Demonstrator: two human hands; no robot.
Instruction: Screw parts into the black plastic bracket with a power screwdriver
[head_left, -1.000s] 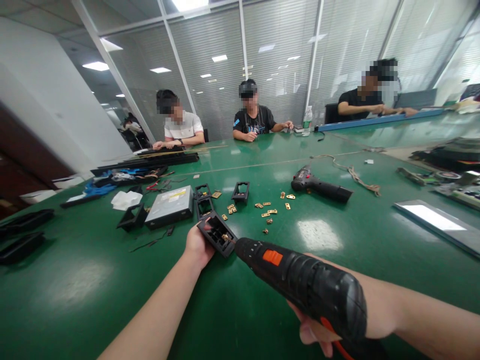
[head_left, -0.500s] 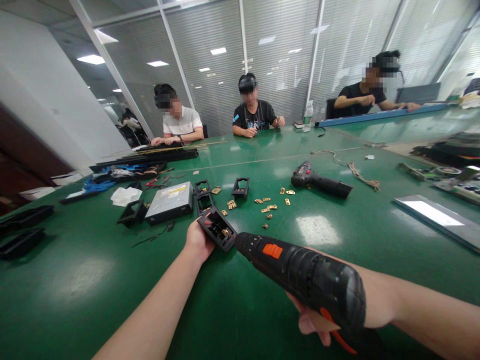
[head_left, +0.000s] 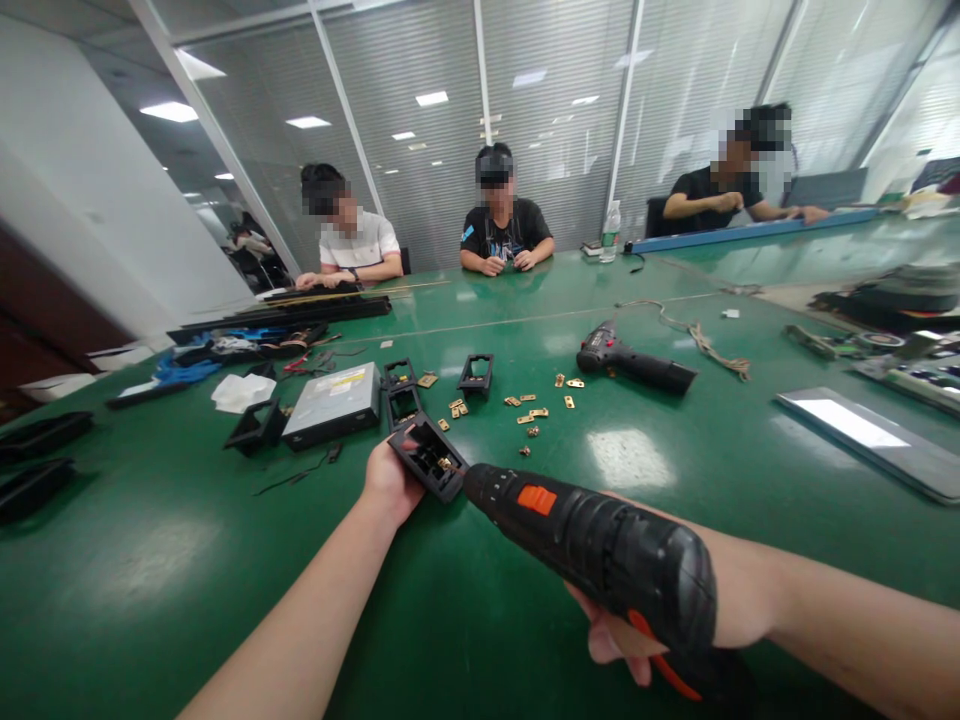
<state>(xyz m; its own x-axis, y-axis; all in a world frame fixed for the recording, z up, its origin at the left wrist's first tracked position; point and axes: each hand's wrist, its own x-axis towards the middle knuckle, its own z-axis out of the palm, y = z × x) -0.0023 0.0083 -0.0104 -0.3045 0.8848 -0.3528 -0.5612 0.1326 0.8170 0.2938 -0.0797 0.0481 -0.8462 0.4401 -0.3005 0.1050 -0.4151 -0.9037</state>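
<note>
My left hand (head_left: 390, 482) grips a small black plastic frame (head_left: 429, 459) and tilts it up off the green table (head_left: 150, 560). A brass piece sits inside the frame. My right hand (head_left: 630, 640) is wrapped round the handle of a black electric screwdriver (head_left: 600, 550) with an orange switch. The tool's tip points into the frame at the brass piece. Several loose brass pieces (head_left: 534, 410) lie on the table just beyond.
A grey optical drive (head_left: 331, 404), more black frames (head_left: 477, 372) and a second black drill (head_left: 634, 364) lie further out. White tissue (head_left: 238, 392) and cables sit at the left, a metal panel (head_left: 870, 440) at the right. Three people sit at the far side.
The view has shifted slightly; both hands, the frame and the screwdriver keep nearly the same pose. The people across the table have moved their hands a little.
</note>
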